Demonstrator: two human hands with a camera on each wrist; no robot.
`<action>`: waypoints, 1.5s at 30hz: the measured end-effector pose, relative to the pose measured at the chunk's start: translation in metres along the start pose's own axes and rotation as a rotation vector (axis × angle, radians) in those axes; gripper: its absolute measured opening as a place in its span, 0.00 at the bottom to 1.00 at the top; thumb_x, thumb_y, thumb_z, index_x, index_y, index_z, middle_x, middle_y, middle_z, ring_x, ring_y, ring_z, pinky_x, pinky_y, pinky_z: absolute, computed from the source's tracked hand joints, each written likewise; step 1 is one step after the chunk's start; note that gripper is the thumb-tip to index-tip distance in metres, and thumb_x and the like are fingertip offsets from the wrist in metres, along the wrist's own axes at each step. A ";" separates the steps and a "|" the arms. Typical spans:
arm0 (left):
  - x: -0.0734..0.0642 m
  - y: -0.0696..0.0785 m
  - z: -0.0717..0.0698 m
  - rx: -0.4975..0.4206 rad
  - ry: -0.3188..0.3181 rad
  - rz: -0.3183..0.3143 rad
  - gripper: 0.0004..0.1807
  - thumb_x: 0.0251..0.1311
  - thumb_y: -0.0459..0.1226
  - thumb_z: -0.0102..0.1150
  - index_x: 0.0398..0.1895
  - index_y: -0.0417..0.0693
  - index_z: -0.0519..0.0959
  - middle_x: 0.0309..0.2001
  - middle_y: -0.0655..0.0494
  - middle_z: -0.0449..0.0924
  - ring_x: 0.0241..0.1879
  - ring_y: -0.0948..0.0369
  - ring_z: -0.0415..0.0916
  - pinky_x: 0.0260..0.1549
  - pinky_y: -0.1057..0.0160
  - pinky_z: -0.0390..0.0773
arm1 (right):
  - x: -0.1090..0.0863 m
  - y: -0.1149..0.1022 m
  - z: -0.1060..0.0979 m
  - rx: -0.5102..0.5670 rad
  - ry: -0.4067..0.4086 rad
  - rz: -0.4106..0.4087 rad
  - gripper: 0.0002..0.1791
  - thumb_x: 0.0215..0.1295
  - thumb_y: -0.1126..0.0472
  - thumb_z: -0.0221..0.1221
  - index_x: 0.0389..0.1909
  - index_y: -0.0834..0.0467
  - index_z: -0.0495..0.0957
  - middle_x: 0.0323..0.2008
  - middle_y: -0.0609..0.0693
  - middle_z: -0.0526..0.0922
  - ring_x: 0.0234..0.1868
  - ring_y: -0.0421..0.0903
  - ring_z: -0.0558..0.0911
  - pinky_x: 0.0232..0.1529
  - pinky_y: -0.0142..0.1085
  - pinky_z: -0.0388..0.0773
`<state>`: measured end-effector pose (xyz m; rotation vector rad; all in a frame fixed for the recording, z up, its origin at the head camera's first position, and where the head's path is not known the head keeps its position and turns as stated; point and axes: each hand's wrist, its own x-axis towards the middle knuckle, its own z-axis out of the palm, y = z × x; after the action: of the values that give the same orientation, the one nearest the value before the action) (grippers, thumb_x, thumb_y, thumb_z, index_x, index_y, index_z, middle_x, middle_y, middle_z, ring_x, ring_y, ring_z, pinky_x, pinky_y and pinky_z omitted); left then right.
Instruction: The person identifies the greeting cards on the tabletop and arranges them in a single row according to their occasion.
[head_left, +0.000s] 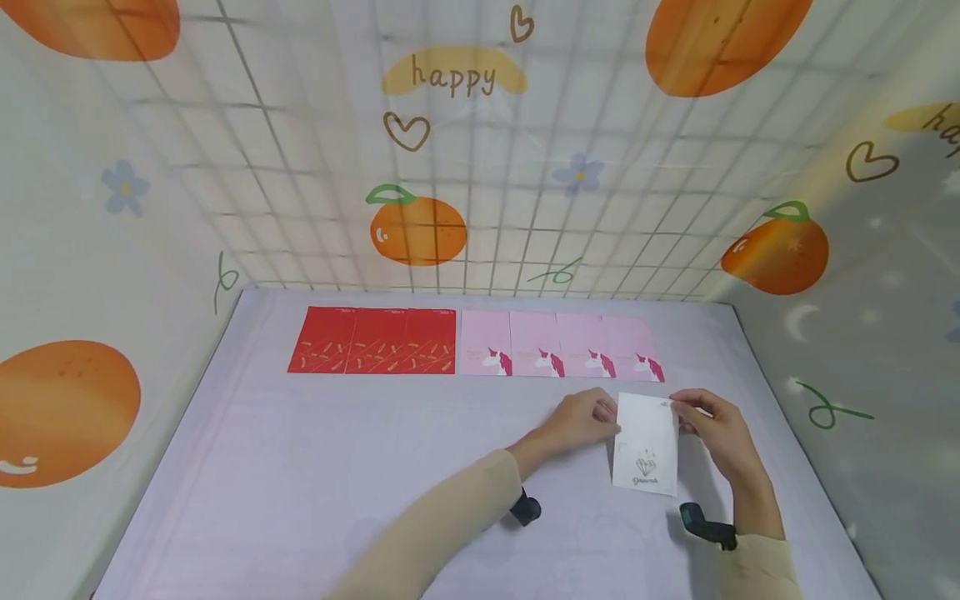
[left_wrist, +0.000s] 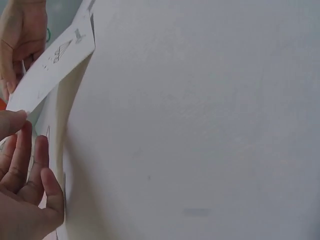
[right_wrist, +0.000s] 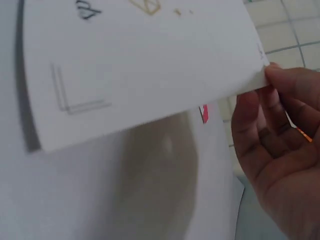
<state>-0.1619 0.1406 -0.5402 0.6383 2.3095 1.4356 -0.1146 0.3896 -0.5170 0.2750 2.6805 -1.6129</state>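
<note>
A white card [head_left: 647, 446] with a small diamond drawing and lettering near its bottom is held between both hands at the right of the table. My left hand [head_left: 581, 419] pinches its left edge between thumb and fingers. At the upper right corner, my right hand [head_left: 712, 425] pinches the card with thumb and fingertips. In the right wrist view the card [right_wrist: 140, 65] slants above the table and throws a shadow on it. Behind the hands lie several pink cards [head_left: 532, 333] with unicorn heads, side by side, and to their left a row of red cards [head_left: 378, 342] with gold marks.
A pale lilac cloth covers the table [head_left: 315, 467]. At the back and sides hangs a curtain [head_left: 315, 208] printed with oranges, hearts and flowers, with a wire grid showing through at the back. Dark wrist cameras sit near both sleeves.
</note>
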 end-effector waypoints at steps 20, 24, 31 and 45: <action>-0.031 0.000 -0.012 -0.374 0.044 -0.122 0.14 0.57 0.34 0.71 0.44 0.51 0.79 0.33 0.62 0.81 0.27 0.60 0.84 0.28 0.65 0.83 | -0.001 -0.039 0.014 0.076 0.111 -0.032 0.19 0.75 0.54 0.55 0.55 0.66 0.76 0.51 0.56 0.75 0.41 0.46 0.80 0.43 0.27 0.80; -0.040 -0.003 -0.011 -0.392 0.026 -0.131 0.14 0.57 0.35 0.70 0.45 0.51 0.78 0.34 0.61 0.81 0.29 0.59 0.84 0.29 0.64 0.84 | -0.001 -0.042 0.015 0.089 0.125 -0.033 0.18 0.75 0.56 0.55 0.54 0.66 0.76 0.50 0.56 0.75 0.41 0.45 0.81 0.42 0.27 0.80; -0.051 -0.003 -0.007 -0.501 -0.001 -0.145 0.14 0.56 0.32 0.72 0.42 0.50 0.79 0.34 0.59 0.82 0.30 0.53 0.85 0.32 0.58 0.85 | -0.001 -0.043 0.019 0.116 0.136 -0.039 0.18 0.75 0.57 0.56 0.54 0.67 0.76 0.50 0.57 0.75 0.41 0.46 0.81 0.42 0.29 0.81; -0.056 -0.008 -0.006 -0.434 0.031 -0.086 0.12 0.58 0.31 0.69 0.43 0.49 0.79 0.32 0.61 0.81 0.29 0.57 0.84 0.29 0.64 0.83 | -0.001 -0.050 0.026 0.135 0.128 -0.033 0.20 0.75 0.57 0.57 0.57 0.67 0.75 0.51 0.59 0.75 0.41 0.46 0.81 0.42 0.29 0.81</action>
<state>-0.1196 0.1032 -0.5417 0.3855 1.9229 1.8332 -0.1232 0.3441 -0.4855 0.3488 2.6830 -1.8515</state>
